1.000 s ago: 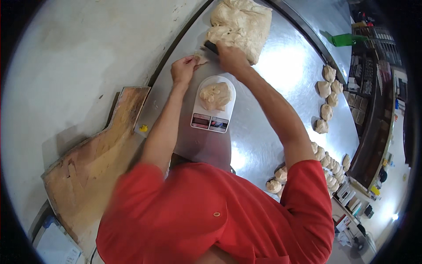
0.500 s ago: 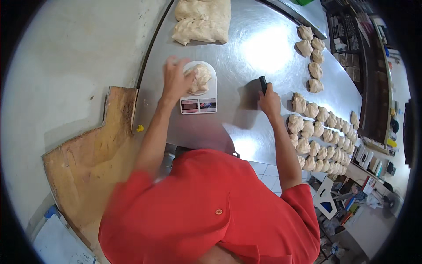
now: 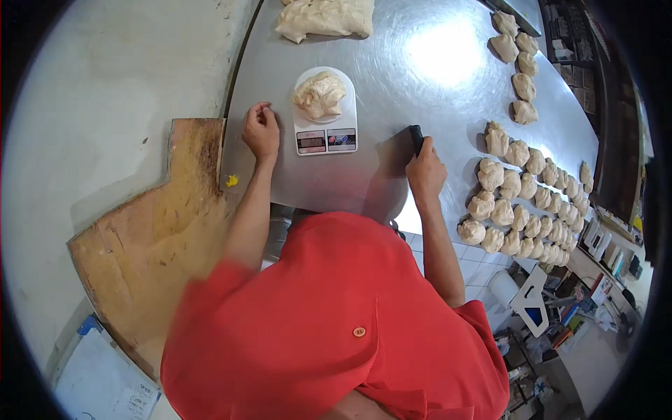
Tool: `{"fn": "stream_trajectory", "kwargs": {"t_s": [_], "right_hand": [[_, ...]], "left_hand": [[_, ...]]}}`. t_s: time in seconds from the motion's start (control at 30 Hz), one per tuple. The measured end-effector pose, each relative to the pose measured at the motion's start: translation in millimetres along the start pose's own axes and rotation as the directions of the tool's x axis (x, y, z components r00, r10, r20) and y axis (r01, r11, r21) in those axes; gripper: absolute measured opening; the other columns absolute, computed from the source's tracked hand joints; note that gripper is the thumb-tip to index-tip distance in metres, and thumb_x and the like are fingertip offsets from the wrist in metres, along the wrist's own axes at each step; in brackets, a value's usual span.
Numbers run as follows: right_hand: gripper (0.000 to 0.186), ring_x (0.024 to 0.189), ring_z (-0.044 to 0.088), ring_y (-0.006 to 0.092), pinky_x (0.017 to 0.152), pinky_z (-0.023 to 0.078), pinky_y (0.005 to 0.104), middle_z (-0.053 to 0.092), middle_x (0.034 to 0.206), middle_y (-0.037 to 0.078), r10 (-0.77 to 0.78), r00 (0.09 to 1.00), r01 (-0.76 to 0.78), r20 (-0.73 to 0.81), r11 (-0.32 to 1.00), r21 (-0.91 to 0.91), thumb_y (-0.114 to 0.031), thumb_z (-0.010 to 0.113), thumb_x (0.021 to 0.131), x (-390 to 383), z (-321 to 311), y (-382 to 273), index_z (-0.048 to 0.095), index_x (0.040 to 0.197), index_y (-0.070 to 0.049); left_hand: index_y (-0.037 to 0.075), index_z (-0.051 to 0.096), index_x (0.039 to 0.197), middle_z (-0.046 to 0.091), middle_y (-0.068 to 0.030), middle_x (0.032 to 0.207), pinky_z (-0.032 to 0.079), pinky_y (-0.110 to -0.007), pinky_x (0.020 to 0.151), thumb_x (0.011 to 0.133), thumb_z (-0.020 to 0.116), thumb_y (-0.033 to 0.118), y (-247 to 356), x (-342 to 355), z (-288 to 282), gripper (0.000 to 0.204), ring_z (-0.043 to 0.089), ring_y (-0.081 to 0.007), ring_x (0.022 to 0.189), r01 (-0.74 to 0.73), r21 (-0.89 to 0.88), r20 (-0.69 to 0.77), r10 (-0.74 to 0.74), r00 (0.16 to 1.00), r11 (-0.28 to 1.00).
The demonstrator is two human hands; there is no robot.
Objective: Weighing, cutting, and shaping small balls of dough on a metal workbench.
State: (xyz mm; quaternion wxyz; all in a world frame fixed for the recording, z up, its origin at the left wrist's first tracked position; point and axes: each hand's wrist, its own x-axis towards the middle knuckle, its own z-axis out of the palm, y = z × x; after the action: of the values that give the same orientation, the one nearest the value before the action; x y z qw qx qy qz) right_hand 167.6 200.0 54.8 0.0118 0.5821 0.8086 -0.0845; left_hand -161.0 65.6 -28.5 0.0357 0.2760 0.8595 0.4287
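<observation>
A lump of dough (image 3: 320,95) rests on the round plate of a white kitchen scale (image 3: 326,142). Left of the scale, my left hand (image 3: 261,131) is held apart from the dough, its fingers loosely curled and a gap between thumb and fingers; I see nothing in it. To the right of the scale, my right hand (image 3: 426,172) is closed around a black-handled tool (image 3: 416,138); the rest of the tool cannot be made out. At the far edge of the view lies a big slab of dough (image 3: 329,19), partly cut off by the frame.
Several rows of dough pieces (image 3: 510,183) cover the right side of the metal table (image 3: 364,42). A shorter line of pieces (image 3: 523,87) lies farther back. A wooden board (image 3: 140,231) stands by the wall at left, near a small yellow scrap (image 3: 232,180).
My left hand has come off the dough on the scale and drawn back to the left. My right hand keeps its grip on the black handle. The whole view has shifted slightly.
</observation>
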Motion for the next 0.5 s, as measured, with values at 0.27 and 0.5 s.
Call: {"fn": "stream_trajectory", "kwargs": {"t_s": [0.27, 0.5], "right_hand": [[0.017, 0.068, 0.069, 0.0419, 0.061, 0.052, 0.0513, 0.071, 0.081, 0.018, 0.041, 0.995, -0.043, 0.095, 0.999, 0.017, -0.011, 0.059, 0.093, 9, -8, 6, 0.051, 0.107, -0.005], [0.023, 0.064, 0.063, 0.0349, 0.063, 0.049, 0.0468, 0.066, 0.076, 0.017, -0.003, 0.989, -0.069, 0.145, 0.870, 0.489, -0.018, 0.066, 0.094, 36, -16, 14, 0.055, 0.107, -0.002]], "left_hand": [[0.009, 0.074, 0.105, 0.072, -0.0025, 0.088, 0.051, -0.032, 0.067, 0.094, 0.062, 0.014, 4, 7, -2, 0.016, 0.062, -0.0182, 0.069, 0.050, 0.043, 0.009, -0.051, 0.999, 0.998], [0.010, 0.074, 0.106, 0.072, -0.0030, 0.088, 0.051, -0.031, 0.068, 0.096, 0.062, 0.015, 13, 11, -3, 0.017, 0.063, -0.0180, 0.071, 0.110, -0.021, 0.020, -0.110, 0.994, 0.994]]}}
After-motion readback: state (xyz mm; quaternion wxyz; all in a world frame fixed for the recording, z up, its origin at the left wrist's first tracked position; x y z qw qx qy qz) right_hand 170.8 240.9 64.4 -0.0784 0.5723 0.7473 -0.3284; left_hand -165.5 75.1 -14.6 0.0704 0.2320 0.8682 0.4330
